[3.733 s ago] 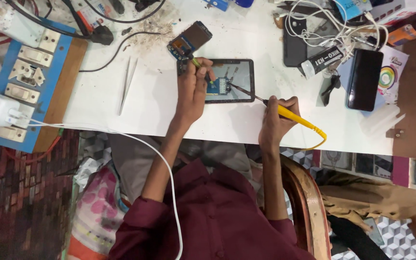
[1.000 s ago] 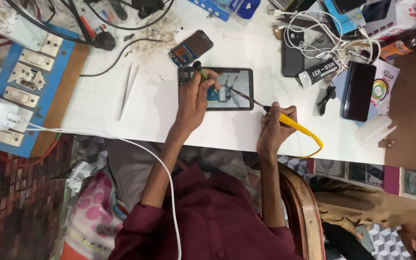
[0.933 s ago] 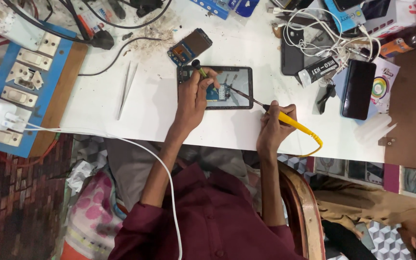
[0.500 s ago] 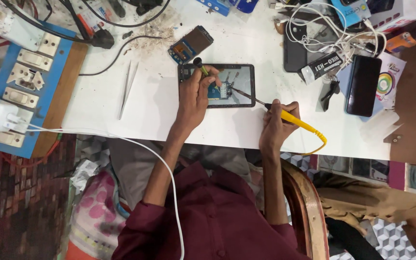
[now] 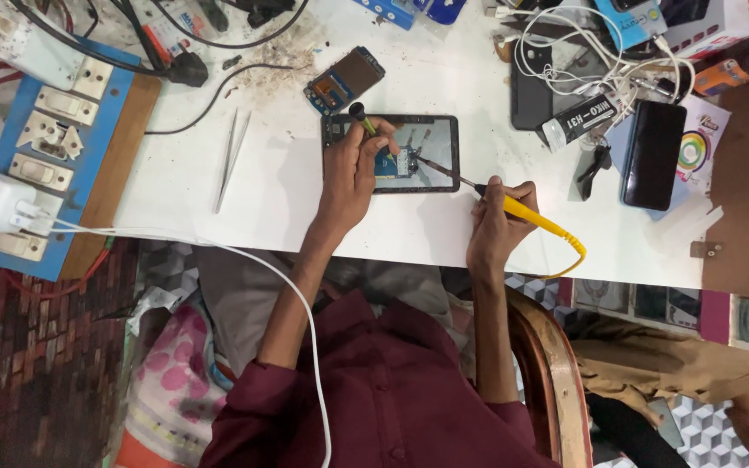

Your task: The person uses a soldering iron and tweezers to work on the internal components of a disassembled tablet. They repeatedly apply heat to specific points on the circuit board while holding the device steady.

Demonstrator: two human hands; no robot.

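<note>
Now both hands on tablet nr table edge, soldering iron touching

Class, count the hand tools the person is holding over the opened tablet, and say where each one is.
2. A green-handled tool in the left hand, above the tablet; a yellow-handled soldering iron in the right hand, its tip on the board. None seems hidden.
</note>
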